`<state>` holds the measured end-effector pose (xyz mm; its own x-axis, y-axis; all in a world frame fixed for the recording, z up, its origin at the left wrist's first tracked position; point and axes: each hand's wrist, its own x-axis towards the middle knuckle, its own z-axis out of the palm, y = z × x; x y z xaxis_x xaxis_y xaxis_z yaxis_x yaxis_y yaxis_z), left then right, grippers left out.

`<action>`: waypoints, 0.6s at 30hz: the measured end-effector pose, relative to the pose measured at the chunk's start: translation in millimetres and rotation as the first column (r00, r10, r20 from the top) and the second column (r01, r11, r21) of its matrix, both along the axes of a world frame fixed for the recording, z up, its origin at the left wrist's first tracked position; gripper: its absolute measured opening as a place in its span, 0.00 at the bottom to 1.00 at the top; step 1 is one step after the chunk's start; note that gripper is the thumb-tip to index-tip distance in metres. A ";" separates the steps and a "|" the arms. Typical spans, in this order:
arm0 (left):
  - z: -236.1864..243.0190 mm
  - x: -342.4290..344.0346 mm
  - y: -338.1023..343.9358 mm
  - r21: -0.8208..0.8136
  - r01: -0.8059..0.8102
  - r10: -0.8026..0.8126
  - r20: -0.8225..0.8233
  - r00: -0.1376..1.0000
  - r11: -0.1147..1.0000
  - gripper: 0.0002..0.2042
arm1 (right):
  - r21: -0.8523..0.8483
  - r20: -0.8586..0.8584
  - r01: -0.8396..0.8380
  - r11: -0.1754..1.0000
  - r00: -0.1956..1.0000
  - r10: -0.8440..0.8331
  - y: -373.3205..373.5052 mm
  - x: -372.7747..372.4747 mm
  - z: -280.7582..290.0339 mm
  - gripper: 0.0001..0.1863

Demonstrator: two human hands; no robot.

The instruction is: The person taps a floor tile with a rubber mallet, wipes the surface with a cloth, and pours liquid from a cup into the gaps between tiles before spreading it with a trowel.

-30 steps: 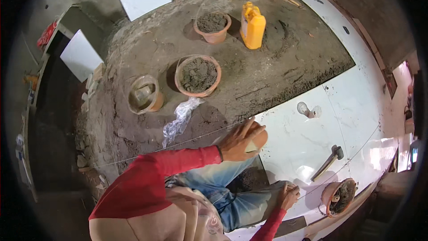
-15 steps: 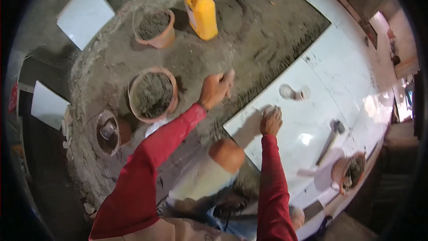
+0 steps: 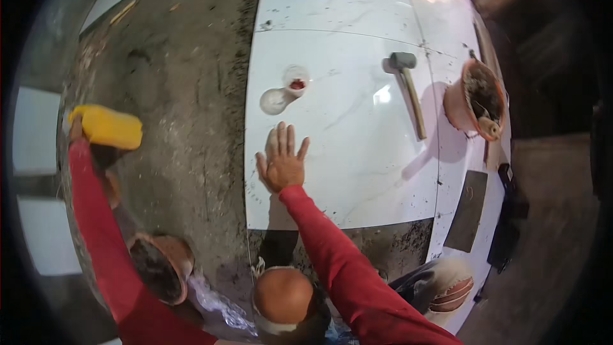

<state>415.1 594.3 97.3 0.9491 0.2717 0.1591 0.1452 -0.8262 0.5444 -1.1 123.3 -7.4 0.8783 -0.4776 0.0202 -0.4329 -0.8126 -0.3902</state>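
Far out on the left, my left hand (image 3: pixel 77 129) is closed around the handle end of a yellow plastic jug (image 3: pixel 113 127). The jug appears tipped toward its side over the grey mortar bed; its handle is mostly hidden by my fingers. My right hand (image 3: pixel 283 165) lies palm down with fingers spread on a large glossy white tile (image 3: pixel 345 179), near its left edge. Beyond the fingertips stands a small clear cup (image 3: pixel 296 82) with something red in it, beside a round clear lid (image 3: pixel 275 101).
A rubber mallet (image 3: pixel 412 92) lies on the tile to the right. Past it stands an orange bucket (image 3: pixel 458 105) of mortar with a tool handle in it. Another mortar bucket (image 3: pixel 180 259) and crumpled plastic (image 3: pixel 220 303) are near my knee. A dark flat piece (image 3: pixel 467 211) lies at lower right.
My view has turned, so the tiles now fill the middle. My left hand has reached out and taken hold of the yellow jug. My right hand has spread flat on the tile.
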 end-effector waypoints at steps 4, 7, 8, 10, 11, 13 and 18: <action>-7.4 2.2 12.4 -0.465 -0.009 -0.001 -0.020 1.000 0.885 0.25 | 0.018 -0.007 0.041 0.999 0.999 -0.041 -20.3 -18.4 -3.5 0.39; 9.3 -12.6 37.9 -0.729 -0.004 -0.043 -0.046 0.998 0.685 0.26 | 0.028 0.038 0.039 0.999 0.998 -0.040 -21.4 -23.9 -1.2 0.39; 21.8 -19.2 46.6 -0.768 -0.002 -0.072 -0.063 0.995 0.640 0.27 | 0.023 0.047 0.038 0.999 0.998 -0.039 -22.2 -23.2 0.5 0.39; -10.1 -62.9 26.4 -0.829 -0.094 -0.150 -0.210 0.966 0.551 0.26 | -0.034 0.004 0.039 0.999 0.999 -0.039 -30.8 -34.4 -18.8 0.39; -10.2 -76.6 21.2 -0.857 -0.165 -0.237 -0.312 0.920 0.488 0.25 | -0.056 -0.005 0.043 0.998 0.999 -0.043 -30.8 -34.5 -25.2 0.39; 78.4 -71.2 79.2 -0.501 0.080 -0.215 -0.219 0.952 0.862 0.24 | 0.031 0.095 0.004 1.000 0.995 -0.007 5.9 -1.2 -2.7 0.40; 38.1 -216.1 -32.1 -0.750 0.195 -0.479 -0.180 0.859 0.632 0.19 | -0.457 0.046 -0.155 0.876 0.979 0.198 -65.4 -18.3 -91.3 0.34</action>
<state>199.1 562.2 135.4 0.9437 -0.1866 -0.2733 0.2209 -0.2597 0.9401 -19.5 57.9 -98.6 0.9315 -0.2359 0.2769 -0.2467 -0.9691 0.0042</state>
